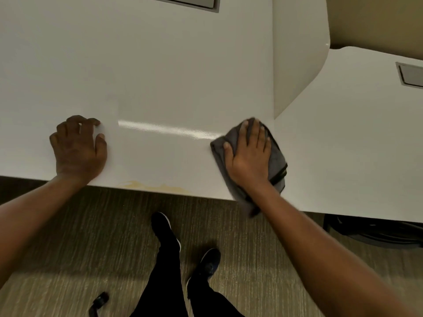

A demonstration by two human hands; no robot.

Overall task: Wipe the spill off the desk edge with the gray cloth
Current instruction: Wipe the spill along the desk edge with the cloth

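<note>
Your right hand presses flat, fingers spread, on the gray cloth, which lies on the desk near its front edge, one corner hanging over. The yellowish spill sits on the edge at about eight o'clock from the cloth, apparently untouched, so I judge the wiping not yet begun. Your left hand rests empty, fingers loosely curled, beyond the spill at nine o'clock.

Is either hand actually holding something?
The right hand presses flat on the middle of the gray cloth; the left hand rests bare on the desk.
</note>
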